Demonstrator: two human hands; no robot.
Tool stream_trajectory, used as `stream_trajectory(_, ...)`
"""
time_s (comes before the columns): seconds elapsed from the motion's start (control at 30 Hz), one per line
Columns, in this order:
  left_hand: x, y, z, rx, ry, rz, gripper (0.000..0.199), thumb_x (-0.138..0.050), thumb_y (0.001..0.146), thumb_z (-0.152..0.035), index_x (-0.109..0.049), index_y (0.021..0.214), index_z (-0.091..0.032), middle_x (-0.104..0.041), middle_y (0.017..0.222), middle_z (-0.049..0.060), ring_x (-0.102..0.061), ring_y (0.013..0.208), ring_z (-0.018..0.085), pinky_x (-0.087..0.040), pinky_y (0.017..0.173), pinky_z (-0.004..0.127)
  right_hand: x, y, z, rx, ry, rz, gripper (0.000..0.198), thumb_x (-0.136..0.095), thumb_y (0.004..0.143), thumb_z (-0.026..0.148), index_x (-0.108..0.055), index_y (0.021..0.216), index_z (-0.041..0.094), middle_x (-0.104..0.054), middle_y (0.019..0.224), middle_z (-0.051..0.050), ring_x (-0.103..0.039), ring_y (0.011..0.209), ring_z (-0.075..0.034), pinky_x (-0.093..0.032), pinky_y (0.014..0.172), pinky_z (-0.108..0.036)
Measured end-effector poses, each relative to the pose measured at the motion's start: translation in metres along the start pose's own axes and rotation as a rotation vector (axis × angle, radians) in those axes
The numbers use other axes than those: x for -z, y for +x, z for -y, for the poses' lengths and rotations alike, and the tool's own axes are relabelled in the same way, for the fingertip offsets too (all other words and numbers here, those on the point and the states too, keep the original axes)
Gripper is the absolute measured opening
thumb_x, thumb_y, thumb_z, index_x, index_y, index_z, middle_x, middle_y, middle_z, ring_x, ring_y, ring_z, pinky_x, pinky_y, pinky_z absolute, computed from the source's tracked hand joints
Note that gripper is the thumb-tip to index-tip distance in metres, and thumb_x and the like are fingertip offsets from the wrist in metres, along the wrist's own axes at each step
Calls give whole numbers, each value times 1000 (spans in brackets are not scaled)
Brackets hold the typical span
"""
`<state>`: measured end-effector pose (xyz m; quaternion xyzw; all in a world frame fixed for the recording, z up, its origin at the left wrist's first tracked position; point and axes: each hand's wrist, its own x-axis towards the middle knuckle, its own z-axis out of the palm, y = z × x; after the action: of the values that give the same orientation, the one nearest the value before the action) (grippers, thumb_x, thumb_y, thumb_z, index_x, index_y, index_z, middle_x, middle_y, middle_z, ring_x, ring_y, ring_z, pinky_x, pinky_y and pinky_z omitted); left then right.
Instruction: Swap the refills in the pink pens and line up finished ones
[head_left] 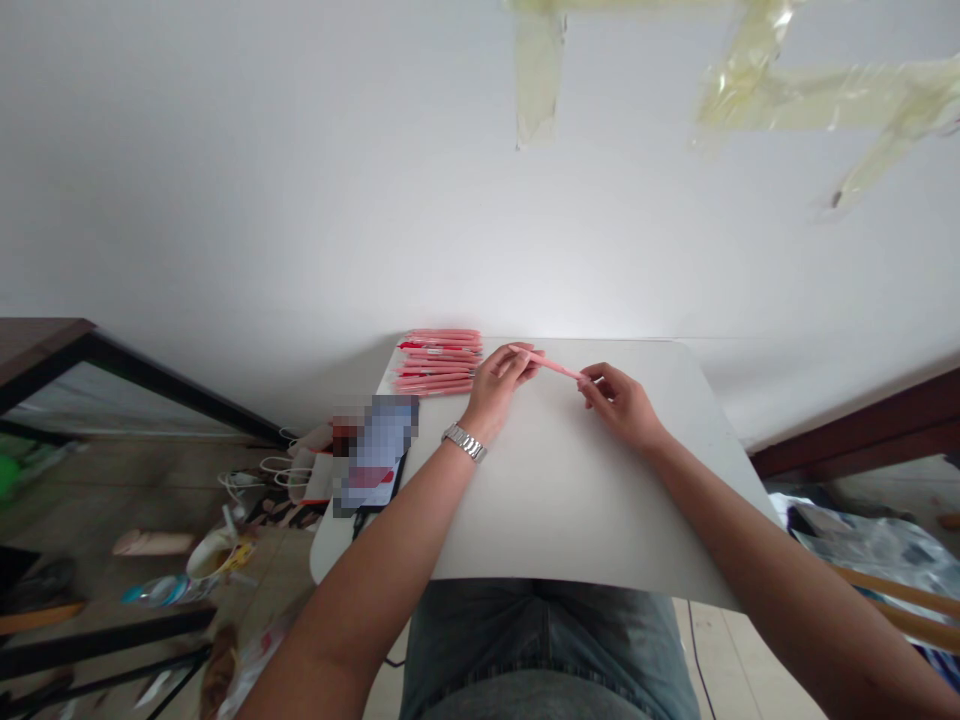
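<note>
A slim pink pen is held slantwise above the white table, one end in each hand. My left hand, with a metal watch on its wrist, has its fingers closed around the upper left end. The lower right end sits in a pinch between the thumb and fingers of my right hand. Just left of my left hand, several similar pink pens lie side by side in rows, some with darker red parts and clear wrapping. My left hand hides part of their right ends.
A phone or tablet with a blurred screen rests on the table's left edge, a cable beneath it. The white wall borders the table's back. On the floor at left are a bottle, a cup and bags. A plastic-wrapped bundle lies at right.
</note>
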<state>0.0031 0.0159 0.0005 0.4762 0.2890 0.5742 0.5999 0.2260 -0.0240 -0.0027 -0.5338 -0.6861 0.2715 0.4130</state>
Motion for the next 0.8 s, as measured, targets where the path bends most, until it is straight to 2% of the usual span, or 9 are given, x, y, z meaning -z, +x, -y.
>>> stream_trajectory(0.17, -1, -1, -1, -5, 9, 13, 32, -77, 87, -48, -73, 102, -20, -76, 113, 10, -69, 117, 24, -53, 106, 41, 2, -1, 2, -5, 17, 49, 47, -52, 96, 68, -64, 99, 23, -68, 73, -3, -64, 64, -19, -52, 63, -32)
stream_trajectory(0.53, -2, -1, -1, -14, 22, 24, 33, -75, 89, -49, -72, 103, -19, -76, 114, 11, -68, 118, 24, -52, 107, 41, 2, 0, 2, -19, 45, 73, 44, -53, 97, 65, -63, 99, 22, -68, 76, -3, -63, 65, -17, -50, 64, -30)
stream_trajectory(0.8, -1, -1, -1, 23, 0, 8, 31, -76, 88, -46, -73, 103, -19, -76, 117, 11, -71, 107, 20, -53, 106, 42, 1, 1, -6, -76, 164, 3, 43, -60, 93, 66, -64, 100, 23, -67, 75, -2, -63, 65, -17, -50, 62, -30)
